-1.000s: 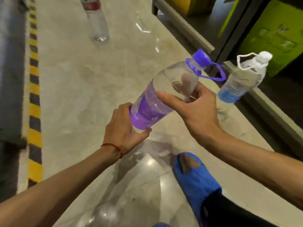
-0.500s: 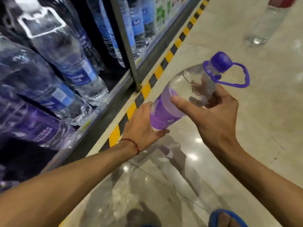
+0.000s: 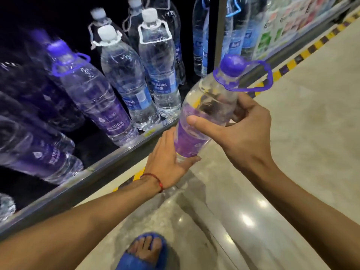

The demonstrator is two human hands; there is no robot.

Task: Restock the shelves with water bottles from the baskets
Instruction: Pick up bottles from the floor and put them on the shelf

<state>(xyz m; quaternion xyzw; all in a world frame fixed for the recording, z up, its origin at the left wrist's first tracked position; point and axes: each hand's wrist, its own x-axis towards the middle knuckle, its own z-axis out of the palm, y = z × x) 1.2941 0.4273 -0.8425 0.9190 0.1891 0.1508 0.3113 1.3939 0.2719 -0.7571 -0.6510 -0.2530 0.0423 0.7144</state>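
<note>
Low dark shelf (image 3: 97,169) on the left held rows of clear capped water bottles, mostly upright: purple-label bottles (image 3: 93,94) at the near end, white-cap blue-label bottles (image 3: 159,61) beside them, more blue-label ones past the upright post. Pale glossy floor (image 3: 292,152) ran along the shelf, with yellow-black stripe tape (image 3: 303,55) at its foot. Task bottle (image 3: 191,141), clear with purple label, cap and carry loop, was off the shelf, in the air just in front of its edge, tilted cap-up. Right hand (image 3: 245,133) gripped its upper body, thumb across the front. Left hand (image 3: 167,158) cupped its base. Blue sandal (image 3: 144,254) below. Red thread (image 3: 155,180) on left wrist.
</note>
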